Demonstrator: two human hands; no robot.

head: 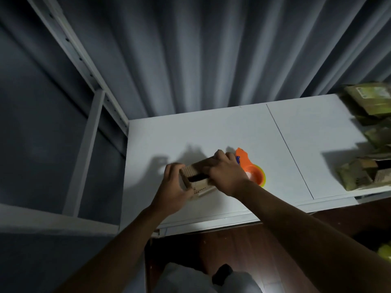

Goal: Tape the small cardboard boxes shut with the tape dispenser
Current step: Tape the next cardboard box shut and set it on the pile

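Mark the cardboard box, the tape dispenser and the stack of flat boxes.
cardboard box (197, 188): head view, near side wall.
tape dispenser (255, 175): head view, orange body.
stack of flat boxes (368, 106): head view, top piece.

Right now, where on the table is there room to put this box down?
The table is bare behind the small box up to the curtain, and between the tape dispenser and the box pile. Around both hands and the right edge it is crowded.

Both forearms are bare with no sleeves showing down to the left hand (169, 192) and right hand (227, 176), no rings or watch visible, while light grey trousers (186, 278) show at six o'clock.
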